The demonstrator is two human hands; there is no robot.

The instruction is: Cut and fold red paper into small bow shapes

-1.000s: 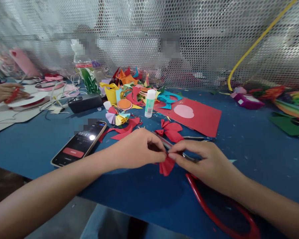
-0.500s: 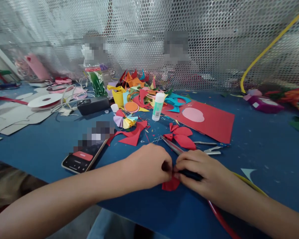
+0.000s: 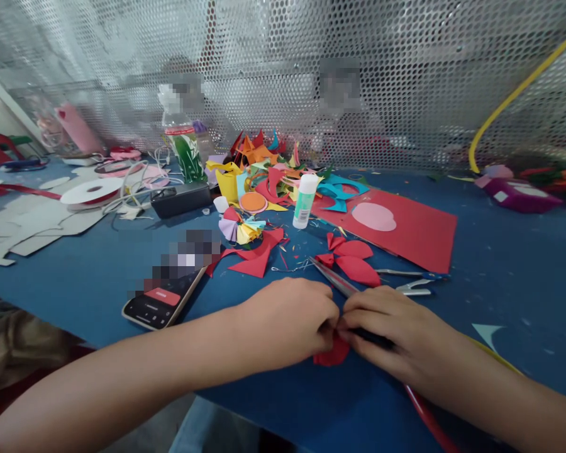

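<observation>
My left hand (image 3: 292,321) is closed, its fingertips pinching a small red paper piece (image 3: 331,353), part of which shows below them. My right hand (image 3: 387,321) meets it, thumb and fingers pressed together at the upper edge of that same red paper. A pointed metal tool with a dark handle, like a pair of scissors (image 3: 334,277), passes under my right fingers, its tip toward the upper left; whether it is gripped or only lies there I cannot tell. Just beyond are red paper petals (image 3: 356,255). The fingertips' exact contact is hidden.
Behind are a glue stick (image 3: 305,201), colourful paper scraps (image 3: 255,154), a red sheet (image 3: 419,233) and a silver-and-blue tool (image 3: 417,286). To the left are a phone (image 3: 172,289), a folded paper rosette (image 3: 238,228), a black box (image 3: 182,200), a bottle (image 3: 186,151) and a ribbon spool (image 3: 92,192).
The whole view has shifted slightly, so things appear a little further right. Both hands remain together at the red paper; my left hand has turned slightly, covering more of its upper part.
</observation>
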